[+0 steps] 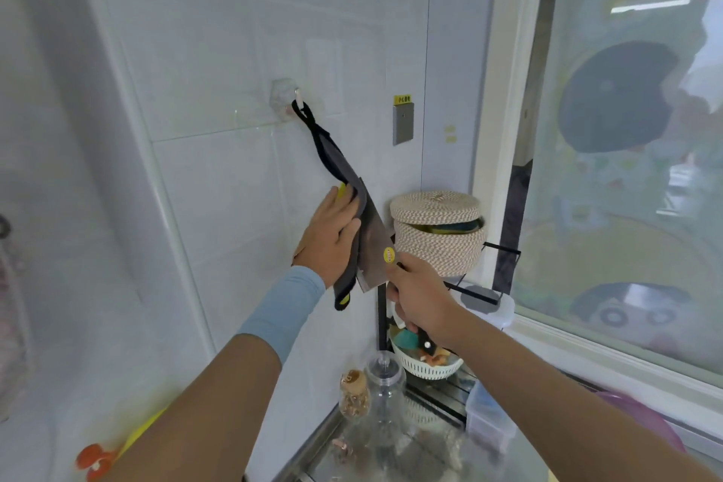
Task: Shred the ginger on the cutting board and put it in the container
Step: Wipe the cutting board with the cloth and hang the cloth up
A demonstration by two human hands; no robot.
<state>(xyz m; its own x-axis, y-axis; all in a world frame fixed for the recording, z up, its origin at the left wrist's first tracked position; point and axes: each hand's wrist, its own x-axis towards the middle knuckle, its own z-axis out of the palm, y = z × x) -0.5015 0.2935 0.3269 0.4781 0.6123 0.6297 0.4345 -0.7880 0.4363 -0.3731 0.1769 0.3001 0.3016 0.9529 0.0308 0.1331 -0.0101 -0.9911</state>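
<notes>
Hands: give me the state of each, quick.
Left hand: holds the cloth against the knife blade.
Right hand: grips the knife handle.

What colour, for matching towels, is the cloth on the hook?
The cloth is dark grey, black-edged; head view.

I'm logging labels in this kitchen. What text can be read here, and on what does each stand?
"小心触电", only just legible: yellow label above the grey wall plate.
Round yellow sticker on the cleaver blade: print too blurred to read.
Two small yellow wall stickers: too small to read.
</notes>
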